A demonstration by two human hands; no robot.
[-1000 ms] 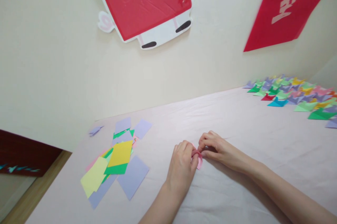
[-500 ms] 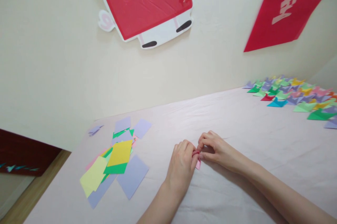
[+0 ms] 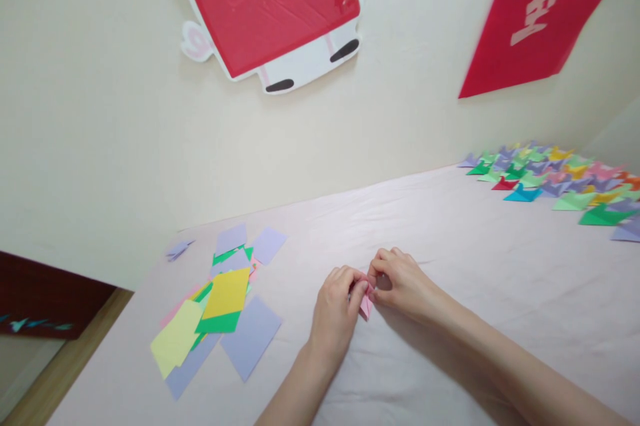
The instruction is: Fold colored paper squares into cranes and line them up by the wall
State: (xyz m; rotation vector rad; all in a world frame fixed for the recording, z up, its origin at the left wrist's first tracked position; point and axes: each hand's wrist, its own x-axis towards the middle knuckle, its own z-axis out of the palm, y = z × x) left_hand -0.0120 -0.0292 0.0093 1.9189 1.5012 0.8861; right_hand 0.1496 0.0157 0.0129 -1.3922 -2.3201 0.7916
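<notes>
A small folded piece of pink paper is held between both hands, low over the cloth-covered table. My left hand grips it from the left, thumb on its near face. From the right, my right hand pinches its edge between thumb and fingertips. The fingers cover the paper's upper part, so its full shape is hidden. Loose square sheets lie to the left, among them a yellow sheet, a pale yellow sheet and a lavender sheet.
Many folded paper figures, including a blue one and a green one, stand in rows at the right back. A small folded lavender piece lies at the far left. The wall borders the table's back edge.
My left thumb has come up onto the pink paper's near face, and more of the paper shows. Both hands have shifted slightly left in view; the camera view has moved a little too.
</notes>
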